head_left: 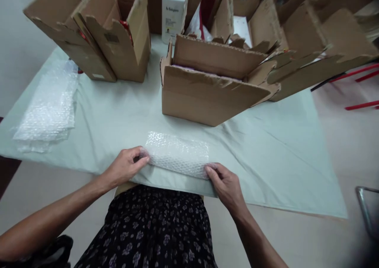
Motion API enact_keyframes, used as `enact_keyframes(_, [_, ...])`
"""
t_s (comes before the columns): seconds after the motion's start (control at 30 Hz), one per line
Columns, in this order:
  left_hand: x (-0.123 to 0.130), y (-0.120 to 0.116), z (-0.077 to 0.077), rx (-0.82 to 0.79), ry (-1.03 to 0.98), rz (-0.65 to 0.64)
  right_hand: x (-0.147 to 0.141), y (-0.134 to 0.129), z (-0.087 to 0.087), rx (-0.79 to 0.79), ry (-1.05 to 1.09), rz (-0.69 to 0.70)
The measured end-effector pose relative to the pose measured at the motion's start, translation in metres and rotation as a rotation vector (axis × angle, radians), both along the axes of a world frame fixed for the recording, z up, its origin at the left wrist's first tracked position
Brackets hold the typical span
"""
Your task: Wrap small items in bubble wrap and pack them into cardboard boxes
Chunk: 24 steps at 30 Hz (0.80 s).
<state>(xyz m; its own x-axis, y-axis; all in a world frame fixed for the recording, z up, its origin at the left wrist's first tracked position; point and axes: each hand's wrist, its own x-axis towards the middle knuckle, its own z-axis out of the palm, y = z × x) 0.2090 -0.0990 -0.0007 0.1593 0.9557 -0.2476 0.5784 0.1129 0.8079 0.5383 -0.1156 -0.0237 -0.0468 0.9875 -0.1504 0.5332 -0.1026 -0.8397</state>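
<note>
"In the head view, where's the bubble wrap strip (177, 151)?"

"On the near side of the front carton (198, 98), apart from it, on the pale cloth (275, 153). The wrap pile (49, 110) is left of that carton."

"And the hands?"

"Both closed on the strip: the left hand (127, 165) pinches its near left corner, the right hand (227, 185) its near right corner."

"How would you handle it well?"

"Pull lightly and equally, I'd say, edge straight, thumbs gentle on the bubbles. Uneven tension could skew or crease something this soft."
</note>
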Motion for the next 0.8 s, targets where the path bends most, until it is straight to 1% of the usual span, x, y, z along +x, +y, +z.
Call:
enact_keyframes(0.13, [0.005,0.004,-0.004,0.049,0.133,0.023,-0.004,0.005,-0.002,-0.017,-0.082,-0.045])
enact_keyframes(0.23, [0.011,0.011,-0.008,0.109,0.245,0.023,-0.008,0.012,-0.006,0.066,-0.181,-0.082])
enact_keyframes(0.33, [0.013,0.018,-0.014,0.156,0.379,0.017,-0.011,0.025,-0.017,0.160,-0.300,-0.096])
enact_keyframes(0.4, [0.012,0.021,-0.018,0.165,0.474,-0.001,-0.009,0.033,-0.024,0.214,-0.388,-0.093])
enact_keyframes(0.47, [0.009,0.021,-0.021,0.189,0.544,-0.001,-0.004,0.037,-0.027,0.277,-0.464,-0.101])
enact_keyframes(0.53, [0.007,0.017,-0.021,0.298,0.591,0.039,0.001,0.036,-0.025,0.388,-0.512,-0.121])
enact_keyframes(0.6, [0.010,0.009,-0.021,0.498,0.625,0.062,0.000,0.030,-0.019,0.562,-0.549,-0.127])
enact_keyframes(0.63, [0.015,0.004,-0.021,0.601,0.636,0.025,-0.005,0.026,-0.017,0.647,-0.569,-0.101])
enact_keyframes(0.67, [0.021,0.000,-0.022,0.686,0.640,-0.053,-0.013,0.023,-0.015,0.709,-0.590,-0.041])
enact_keyframes(0.7, [0.029,-0.004,-0.024,0.740,0.636,-0.166,-0.023,0.019,-0.014,0.740,-0.610,0.058])
enact_keyframes(0.77, [0.044,-0.009,-0.031,0.754,0.623,-0.392,-0.045,0.015,-0.018,0.721,-0.637,0.324])
enact_keyframes(0.8, [0.049,-0.010,-0.036,0.732,0.626,-0.465,-0.054,0.015,-0.022,0.689,-0.645,0.452])
